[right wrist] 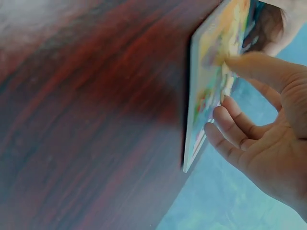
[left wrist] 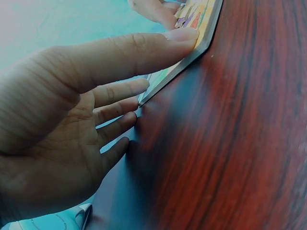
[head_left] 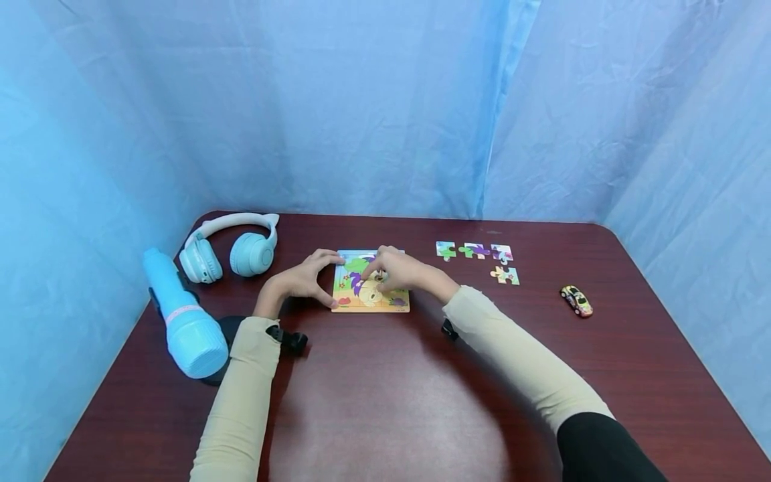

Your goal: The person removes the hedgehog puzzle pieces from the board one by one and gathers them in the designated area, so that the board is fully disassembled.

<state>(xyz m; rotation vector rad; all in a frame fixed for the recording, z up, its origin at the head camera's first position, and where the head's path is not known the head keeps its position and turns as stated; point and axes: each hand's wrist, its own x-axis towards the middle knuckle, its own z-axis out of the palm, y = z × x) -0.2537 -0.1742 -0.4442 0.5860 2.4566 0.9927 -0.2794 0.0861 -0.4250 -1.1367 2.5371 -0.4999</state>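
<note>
A person's two hands work over a flat, thin-edged puzzle (head_left: 346, 302), its bright printed face lying on the glossy, dark red-brown wood-grain table (head_left: 391, 402), near the middle of the far half. The left hand (head_left: 306, 276) spreads in a wide C along the puzzle's left side, thumb pressing the near corner and nearly straight fingers at the far one, gripping nothing between them. The right hand (head_left: 402, 271) reaches over the picture, its bent thumb and forefinger a small gap apart, pinching a thin piece (right wrist: 224, 86) above the board; the other fingers curl loosely. To the right, loose pieces (head_left: 446, 249) with rounded knobs and notches lie in a short row, one just below it. Beyond them sits a small, shiny patterned car (head_left: 576, 301). At left rest smooth, pale-blue headphones (head_left: 251, 254) with round cups and, nearer, a blue mic (head_left: 195, 340) with a ribbed, bulbous head. Cream sleeves (head_left: 243, 388) wrinkle along both forearms; creased blue cloth (head_left: 361, 120) hangs behind.
</note>
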